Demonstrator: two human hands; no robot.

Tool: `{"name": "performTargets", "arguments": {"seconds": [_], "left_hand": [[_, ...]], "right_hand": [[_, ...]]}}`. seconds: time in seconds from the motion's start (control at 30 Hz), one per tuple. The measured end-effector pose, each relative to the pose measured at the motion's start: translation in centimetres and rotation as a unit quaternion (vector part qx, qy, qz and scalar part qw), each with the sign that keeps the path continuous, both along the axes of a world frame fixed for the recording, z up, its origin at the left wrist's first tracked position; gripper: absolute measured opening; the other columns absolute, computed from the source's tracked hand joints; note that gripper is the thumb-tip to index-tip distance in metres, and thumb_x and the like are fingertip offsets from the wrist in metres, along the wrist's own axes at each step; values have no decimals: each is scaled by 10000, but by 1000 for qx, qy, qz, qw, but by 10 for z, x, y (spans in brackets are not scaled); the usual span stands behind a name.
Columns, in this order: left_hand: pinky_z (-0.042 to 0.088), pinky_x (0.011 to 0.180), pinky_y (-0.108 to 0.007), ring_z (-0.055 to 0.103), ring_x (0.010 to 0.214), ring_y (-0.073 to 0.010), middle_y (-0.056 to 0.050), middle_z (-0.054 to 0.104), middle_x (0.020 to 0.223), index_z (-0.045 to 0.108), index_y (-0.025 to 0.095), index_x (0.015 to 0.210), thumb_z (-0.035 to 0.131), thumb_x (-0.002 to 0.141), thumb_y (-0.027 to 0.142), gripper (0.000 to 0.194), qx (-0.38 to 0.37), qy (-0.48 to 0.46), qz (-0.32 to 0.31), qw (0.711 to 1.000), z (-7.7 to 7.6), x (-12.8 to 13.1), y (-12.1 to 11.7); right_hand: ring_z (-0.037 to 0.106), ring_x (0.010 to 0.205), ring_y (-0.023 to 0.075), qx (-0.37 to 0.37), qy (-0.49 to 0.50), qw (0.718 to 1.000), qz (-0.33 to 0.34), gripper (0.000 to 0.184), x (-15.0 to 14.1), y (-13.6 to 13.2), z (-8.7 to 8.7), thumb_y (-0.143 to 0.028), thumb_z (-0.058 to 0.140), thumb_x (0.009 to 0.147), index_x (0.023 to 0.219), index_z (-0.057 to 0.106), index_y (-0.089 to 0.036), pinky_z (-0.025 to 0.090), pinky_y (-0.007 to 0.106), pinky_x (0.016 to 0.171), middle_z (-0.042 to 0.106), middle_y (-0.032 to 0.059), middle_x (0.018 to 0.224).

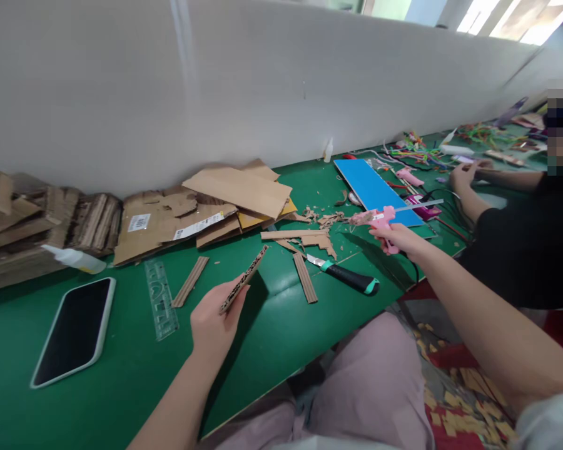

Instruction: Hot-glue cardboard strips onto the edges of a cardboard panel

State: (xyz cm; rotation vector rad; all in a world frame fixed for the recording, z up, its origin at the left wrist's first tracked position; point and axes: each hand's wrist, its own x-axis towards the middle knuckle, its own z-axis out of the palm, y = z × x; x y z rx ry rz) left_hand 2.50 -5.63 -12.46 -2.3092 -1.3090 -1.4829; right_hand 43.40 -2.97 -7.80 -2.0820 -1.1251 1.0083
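My left hand (217,319) grips a narrow piece of corrugated cardboard (244,279), its fluted edge turned up. In my right hand (398,240) is a pink glue gun (383,219), with a clear glue stick (417,207) jutting from its back and its nozzle pointing left. The two hands are well apart above the green table (281,337). Between them lie a cardboard strip (305,278) and a utility knife (349,276) with its blade out. Left of my left hand are another cardboard strip (191,282) and a clear ruler (161,300).
A phone (75,331) and a glue bottle (77,259) lie at the left. Cardboard stacks (96,222) and sheets (244,187) line the wall. A blue board (375,187) is behind the glue gun. At the right sits another person (511,244). Scraps (469,400) cover the floor.
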Motion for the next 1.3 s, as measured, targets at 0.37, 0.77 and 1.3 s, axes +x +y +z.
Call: {"name": "performTargets", "arguments": {"seconds": [0.37,0.77,1.3], "left_hand": [[521,671,-228,663,708,-160,-34,703,835,670,182,956,639,777,185,182,-22,-4,-7,1000,1,-1,-1],[516,667,-225,660,712,-160,-36,703,833,671,180,958,629,787,197,177,-29,2,-5,1000,0,-1,-1],[520,662,-243,661,718,-168,-42,701,828,666,179,965,623,792,199,179,-26,-2,-3,1000,1,-1,-1]], "right_hand": [[517,410,141,-68,-151,985,52,270,17,12,-4,-414,573,719,622,523,-167,408,249,429,522,15,431],[527,392,182,-146,-306,923,180,249,1,25,27,-382,511,760,821,600,-158,369,277,460,536,28,450],[605,709,248,27,-541,825,160,523,20,-40,-9,-565,292,868,1172,500,-193,330,283,517,657,114,875]]}}
